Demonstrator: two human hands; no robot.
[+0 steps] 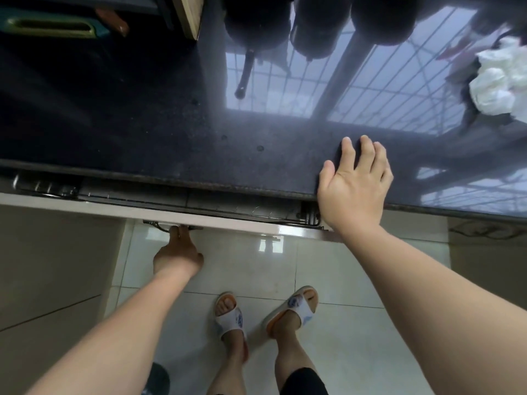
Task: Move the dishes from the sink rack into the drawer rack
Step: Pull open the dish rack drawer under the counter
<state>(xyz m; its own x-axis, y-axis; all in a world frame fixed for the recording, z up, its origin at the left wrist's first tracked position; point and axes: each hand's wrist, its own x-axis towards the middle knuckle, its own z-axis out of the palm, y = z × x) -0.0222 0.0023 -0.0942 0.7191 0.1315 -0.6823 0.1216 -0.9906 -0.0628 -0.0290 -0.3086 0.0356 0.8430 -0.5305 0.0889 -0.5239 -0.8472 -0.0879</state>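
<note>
Head view: both forearms enter from the bottom edge, nearest the camera. Between them, two feet in white sandals [266, 315] stand on the pale tiled floor [336, 269].

Left hand [177, 255]: reaches down to the metal handle [159, 225] on the white drawer front [199, 220], with its fingers curled round the handle in a grasp.

Right hand [355, 183]: laid palm-down on the front edge of the dark speckled desk [142, 132], fingers straight and slightly spread, holding nothing.

Drawer: stands slightly out from under the desk edge. Through the narrow gap, the drawer rack [199, 202] shows as thin wire rails with a bracket at each end. Whether any dishes sit in it cannot be told.

Desk surface: glossy, reflecting a barred window. Dark round pots [319, 21] stand at the far edge, one with a long handle. A crumpled white cloth [502, 78] lies at the far right. A green-rimmed item [51, 27] sits at the far left, blurred. The sink rack is out of frame.
</note>
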